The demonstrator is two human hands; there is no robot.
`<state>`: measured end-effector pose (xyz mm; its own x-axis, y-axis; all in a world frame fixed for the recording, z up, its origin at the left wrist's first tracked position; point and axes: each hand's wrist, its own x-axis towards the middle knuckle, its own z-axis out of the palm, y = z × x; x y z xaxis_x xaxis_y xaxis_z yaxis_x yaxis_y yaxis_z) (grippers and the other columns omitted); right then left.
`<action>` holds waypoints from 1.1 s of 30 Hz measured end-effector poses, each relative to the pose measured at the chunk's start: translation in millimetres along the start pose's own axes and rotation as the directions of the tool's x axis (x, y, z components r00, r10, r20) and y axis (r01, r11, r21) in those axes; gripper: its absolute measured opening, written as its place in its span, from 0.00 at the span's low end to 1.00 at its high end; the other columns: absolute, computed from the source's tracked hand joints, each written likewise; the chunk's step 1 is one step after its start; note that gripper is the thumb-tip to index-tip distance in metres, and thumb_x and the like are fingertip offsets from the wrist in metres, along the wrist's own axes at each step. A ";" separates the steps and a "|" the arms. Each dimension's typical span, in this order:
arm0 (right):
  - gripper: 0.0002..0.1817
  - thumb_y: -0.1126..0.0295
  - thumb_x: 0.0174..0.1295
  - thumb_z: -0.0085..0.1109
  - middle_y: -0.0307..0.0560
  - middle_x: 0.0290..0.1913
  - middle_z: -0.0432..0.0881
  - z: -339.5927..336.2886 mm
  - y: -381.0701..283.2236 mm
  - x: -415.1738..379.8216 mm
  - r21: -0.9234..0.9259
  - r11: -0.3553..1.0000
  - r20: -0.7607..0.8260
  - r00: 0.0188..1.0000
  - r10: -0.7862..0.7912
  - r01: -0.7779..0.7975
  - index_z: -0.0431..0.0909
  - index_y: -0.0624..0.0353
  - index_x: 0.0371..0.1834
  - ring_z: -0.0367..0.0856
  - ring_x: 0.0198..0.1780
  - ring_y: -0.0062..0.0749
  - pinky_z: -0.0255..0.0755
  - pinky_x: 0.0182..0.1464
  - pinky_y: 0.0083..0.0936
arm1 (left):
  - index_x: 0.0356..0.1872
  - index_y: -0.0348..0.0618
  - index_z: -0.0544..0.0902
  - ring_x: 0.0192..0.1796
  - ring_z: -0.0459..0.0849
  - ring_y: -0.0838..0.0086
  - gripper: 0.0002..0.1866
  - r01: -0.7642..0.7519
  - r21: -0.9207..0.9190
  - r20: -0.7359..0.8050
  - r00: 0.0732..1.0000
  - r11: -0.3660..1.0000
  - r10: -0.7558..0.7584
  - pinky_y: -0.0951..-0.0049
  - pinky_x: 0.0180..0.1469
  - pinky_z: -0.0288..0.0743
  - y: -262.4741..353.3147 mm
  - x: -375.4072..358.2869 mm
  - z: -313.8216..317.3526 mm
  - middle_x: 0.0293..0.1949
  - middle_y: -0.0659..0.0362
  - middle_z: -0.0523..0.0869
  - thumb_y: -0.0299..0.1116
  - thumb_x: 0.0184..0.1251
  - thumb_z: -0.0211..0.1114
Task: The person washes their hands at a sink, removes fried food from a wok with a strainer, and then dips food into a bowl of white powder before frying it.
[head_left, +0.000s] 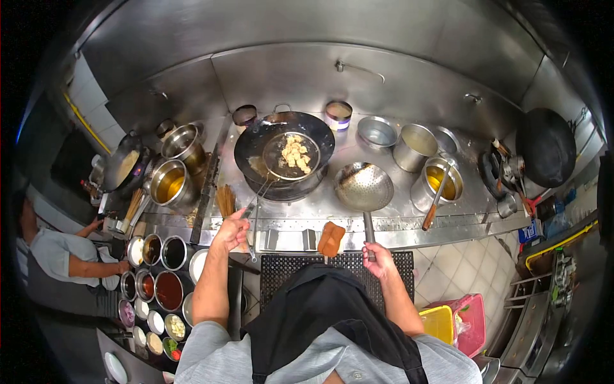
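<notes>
My left hand (pixel 233 232) is closed on the long handle of a round mesh strainer (pixel 272 155). Pale, light-yellow chunks of food (pixel 295 153) lie in it. The strainer overlaps the inside of a large black wok (pixel 251 142) on the stove. In my right hand (pixel 378 258) is the handle of a perforated metal skimmer (pixel 363 187), its wide bowl over the steel counter to the right of the wok. No food shows in that bowl. A brown folded cloth or sponge (pixel 330 239) sits at the counter's front edge between my hands.
Pots of yellow oil stand left (pixel 168 182) and right (pixel 441 182), a wooden-handled ladle (pixel 437 198) resting in the right one. A bamboo brush (pixel 226 200) is beside the wok. Sauce bowls (pixel 170 289) fill the left side, where another person (pixel 70 259) works. Bins (pixel 470 323) stand at lower right.
</notes>
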<state>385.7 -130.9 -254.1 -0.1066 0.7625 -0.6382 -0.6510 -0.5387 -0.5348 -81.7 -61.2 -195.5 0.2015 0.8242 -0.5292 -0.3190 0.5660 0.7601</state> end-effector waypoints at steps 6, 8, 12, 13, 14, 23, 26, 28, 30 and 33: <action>0.05 0.74 0.61 0.57 0.39 0.26 0.75 19.6 -1.5 -15.9 -0.113 0.992 -0.032 0.998 -0.062 0.058 0.72 0.57 0.38 0.73 0.24 0.23 0.68 0.22 0.20 | 0.76 0.49 0.44 0.14 0.61 0.82 0.40 -0.037 -0.027 -0.028 0.999 0.999 0.037 0.80 0.14 0.54 0.8 -5.7 26.1 0.24 0.63 0.73 0.20 0.62 0.49; 0.05 0.74 0.61 0.57 0.39 0.26 0.74 23.9 -4.6 -16.9 -0.157 0.986 -0.012 0.998 -0.062 0.060 0.71 0.58 0.37 0.72 0.24 0.23 0.67 0.23 0.19 | 0.76 0.49 0.46 0.13 0.60 0.82 0.38 -0.073 0.107 -0.056 0.995 0.991 0.080 0.80 0.13 0.53 6.4 -16.6 46.4 0.23 0.63 0.73 0.20 0.64 0.47; 0.07 0.75 0.60 0.56 0.40 0.26 0.74 34.3 -8.8 -16.1 -0.158 0.985 -0.025 0.997 -0.073 0.068 0.69 0.59 0.39 0.72 0.23 0.23 0.66 0.21 0.20 | 0.75 0.46 0.51 0.14 0.60 0.83 0.37 -0.156 0.286 -0.075 0.980 0.945 0.184 0.80 0.13 0.53 0.6 -21.5 81.2 0.22 0.65 0.72 0.21 0.62 0.47; 0.08 0.76 0.60 0.56 0.40 0.26 0.73 38.9 -10.5 -17.2 -0.144 0.988 -0.025 0.998 -0.065 0.061 0.68 0.59 0.40 0.71 0.22 0.23 0.65 0.19 0.20 | 0.74 0.45 0.54 0.14 0.60 0.84 0.36 -0.175 0.309 -0.096 0.972 0.935 0.214 0.79 0.13 0.53 -0.9 -23.4 90.7 0.22 0.65 0.71 0.21 0.62 0.48; 0.08 0.76 0.60 0.56 0.40 0.26 0.73 43.4 -12.0 -16.9 -0.142 0.988 -0.028 0.998 -0.065 0.060 0.68 0.59 0.40 0.71 0.22 0.23 0.65 0.19 0.20 | 0.74 0.45 0.54 0.14 0.60 0.84 0.36 -0.172 0.309 -0.095 0.973 0.935 0.210 0.79 0.13 0.53 -2.1 -23.9 98.4 0.22 0.65 0.71 0.21 0.62 0.48; 0.06 0.76 0.60 0.56 0.39 0.25 0.74 59.3 -27.9 -8.2 -0.102 0.994 -0.010 0.999 -0.031 0.030 0.69 0.59 0.37 0.71 0.22 0.23 0.65 0.19 0.19 | 0.66 0.40 0.68 0.52 0.81 0.47 0.25 -0.422 0.877 0.235 0.794 0.229 0.561 0.59 0.55 0.73 -56.7 -11.5 135.9 0.49 0.39 0.82 0.24 0.66 0.50; 0.05 0.76 0.60 0.56 0.39 0.25 0.74 49.2 -20.2 -7.6 -0.082 0.994 -0.043 0.996 -0.072 0.068 0.70 0.59 0.36 0.72 0.22 0.23 0.65 0.20 0.19 | 0.66 0.40 0.67 0.52 0.80 0.44 0.25 -0.370 0.896 0.193 0.822 0.245 0.536 0.56 0.54 0.73 -47.5 -27.4 156.3 0.48 0.36 0.81 0.24 0.67 0.50; 0.05 0.75 0.60 0.56 0.39 0.25 0.74 42.6 -20.2 -4.7 -0.065 0.996 -0.058 0.996 -0.068 0.064 0.70 0.59 0.36 0.72 0.22 0.23 0.66 0.21 0.19 | 0.66 0.40 0.67 0.52 0.79 0.43 0.24 -0.337 0.905 0.161 0.836 0.259 0.525 0.55 0.53 0.73 -46.2 -25.4 156.4 0.47 0.34 0.80 0.24 0.67 0.51; 0.05 0.75 0.60 0.56 0.39 0.25 0.74 38.5 -21.2 3.0 -0.052 0.997 -0.057 0.996 -0.062 0.059 0.71 0.58 0.36 0.71 0.23 0.23 0.66 0.21 0.19 | 0.66 0.41 0.66 0.54 0.79 0.45 0.25 -0.278 0.905 0.070 0.843 0.322 0.533 0.57 0.56 0.72 -43.8 -17.8 145.1 0.50 0.34 0.79 0.23 0.67 0.51; 0.04 0.75 0.60 0.57 0.39 0.26 0.74 25.5 -18.9 18.6 0.010 0.999 -0.040 0.999 -0.033 0.033 0.72 0.58 0.36 0.71 0.23 0.22 0.66 0.21 0.19 | 0.68 0.41 0.65 0.62 0.75 0.50 0.27 -0.409 0.880 0.117 0.678 0.241 0.725 0.63 0.61 0.69 -30.0 -0.9 109.4 0.59 0.38 0.76 0.21 0.66 0.48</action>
<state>376.9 -97.4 -241.8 -0.0551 0.7646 -0.6422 -0.6615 -0.5097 -0.5501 28.9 -77.2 -176.6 0.0131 0.9715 0.2365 0.6556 -0.1869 0.7316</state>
